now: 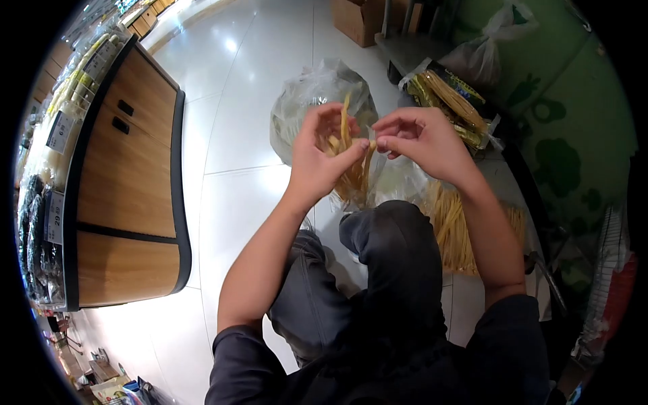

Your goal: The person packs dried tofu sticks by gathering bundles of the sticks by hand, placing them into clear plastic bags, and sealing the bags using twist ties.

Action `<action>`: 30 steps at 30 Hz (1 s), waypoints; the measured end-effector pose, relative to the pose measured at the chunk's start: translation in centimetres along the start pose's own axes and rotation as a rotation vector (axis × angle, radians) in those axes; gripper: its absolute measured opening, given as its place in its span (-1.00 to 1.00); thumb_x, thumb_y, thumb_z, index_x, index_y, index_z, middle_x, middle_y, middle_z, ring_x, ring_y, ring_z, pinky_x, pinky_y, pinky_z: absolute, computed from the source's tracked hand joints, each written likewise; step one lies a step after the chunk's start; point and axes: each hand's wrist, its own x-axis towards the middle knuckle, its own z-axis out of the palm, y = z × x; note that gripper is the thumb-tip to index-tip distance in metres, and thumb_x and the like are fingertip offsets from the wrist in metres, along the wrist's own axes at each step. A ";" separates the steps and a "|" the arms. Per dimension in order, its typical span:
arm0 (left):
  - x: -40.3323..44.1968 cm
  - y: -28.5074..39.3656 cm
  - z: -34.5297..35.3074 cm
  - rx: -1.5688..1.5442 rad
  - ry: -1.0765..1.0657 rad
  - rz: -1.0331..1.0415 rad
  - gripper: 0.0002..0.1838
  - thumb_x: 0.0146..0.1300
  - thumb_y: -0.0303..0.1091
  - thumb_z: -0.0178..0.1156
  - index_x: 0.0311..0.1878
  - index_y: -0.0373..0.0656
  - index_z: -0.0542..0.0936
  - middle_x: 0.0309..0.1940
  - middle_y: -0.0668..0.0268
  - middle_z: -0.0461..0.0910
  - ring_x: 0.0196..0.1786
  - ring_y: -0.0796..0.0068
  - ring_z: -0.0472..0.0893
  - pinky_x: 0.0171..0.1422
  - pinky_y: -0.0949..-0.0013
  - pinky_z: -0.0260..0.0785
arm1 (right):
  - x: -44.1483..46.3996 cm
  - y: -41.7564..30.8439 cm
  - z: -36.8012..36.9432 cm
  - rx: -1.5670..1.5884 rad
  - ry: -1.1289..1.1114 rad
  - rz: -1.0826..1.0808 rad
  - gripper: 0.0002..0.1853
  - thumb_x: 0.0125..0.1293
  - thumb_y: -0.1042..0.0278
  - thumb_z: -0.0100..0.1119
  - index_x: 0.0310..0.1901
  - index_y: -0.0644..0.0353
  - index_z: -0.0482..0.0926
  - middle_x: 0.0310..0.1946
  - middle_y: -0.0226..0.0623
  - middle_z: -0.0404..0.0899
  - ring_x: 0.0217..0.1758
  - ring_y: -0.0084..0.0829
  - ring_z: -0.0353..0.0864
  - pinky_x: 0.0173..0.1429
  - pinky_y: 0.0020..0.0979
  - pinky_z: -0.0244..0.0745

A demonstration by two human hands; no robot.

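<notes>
My left hand (322,150) is closed around a loose bunch of long, flat yellow strips (352,177). One strip sticks up above the fingers, and the rest hang down over a clear plastic bag. Close beside it, my right hand (422,138) has thumb and forefinger pinched at the end of a yellow strip (371,150). Behind the hands, a large clear plastic bag (287,111) with pale contents stands on the floor. More yellow strips (451,233) lie in a spread bundle under my right forearm. Exactly what kind of food the strips are, I cannot tell.
A wooden display cabinet (131,182) with packaged goods and price tags stands left. Yellow packets (449,104) lie at the right, near a cardboard box (361,20) and a tied plastic bag (482,50). My knees (398,236) are just below the hands.
</notes>
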 end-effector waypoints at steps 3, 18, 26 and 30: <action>0.5 -2.3 -0.6 0.015 -0.054 0.046 -0.35 0.23 -0.61 0.42 0.36 -0.20 0.37 0.10 0.21 0.53 0.17 0.37 0.58 0.31 0.26 0.48 | 0.6 2.9 0.2 0.052 0.047 0.012 -0.78 0.36 0.50 0.33 -0.02 0.41 0.68 -0.27 -0.29 0.74 -0.22 -0.58 0.72 -0.12 -0.48 0.67; 1.1 -6.6 -5.5 0.554 -0.190 0.037 -0.18 0.17 -0.47 0.53 0.45 -0.05 0.31 0.47 0.17 0.34 0.29 0.26 0.61 0.37 0.16 0.49 | 3.6 12.0 0.7 0.181 0.146 0.043 -0.79 0.42 0.49 0.31 0.01 0.38 0.66 -0.18 -0.29 0.74 -0.11 -0.52 0.76 -0.10 -0.48 0.66; 2.4 -4.0 -4.8 0.847 -0.230 0.184 -0.73 0.25 -0.54 0.42 -0.02 -0.22 0.61 0.29 0.17 0.53 0.00 0.29 0.71 0.02 0.31 0.62 | 3.9 11.2 -0.7 0.110 0.099 -0.003 -0.80 0.37 0.49 0.34 -0.03 0.35 0.70 -0.22 -0.31 0.76 -0.15 -0.57 0.74 -0.09 -0.48 0.65; 2.9 -3.4 -4.1 0.766 -0.254 0.085 -0.87 0.25 -0.51 0.42 -0.20 -0.27 0.65 0.00 0.20 0.69 -0.11 0.31 0.71 -0.06 0.33 0.61 | 3.7 12.0 -1.5 0.103 0.095 -0.027 -0.78 0.34 0.47 0.39 -0.02 0.33 0.71 -0.23 -0.34 0.76 -0.17 -0.61 0.73 -0.12 -0.52 0.61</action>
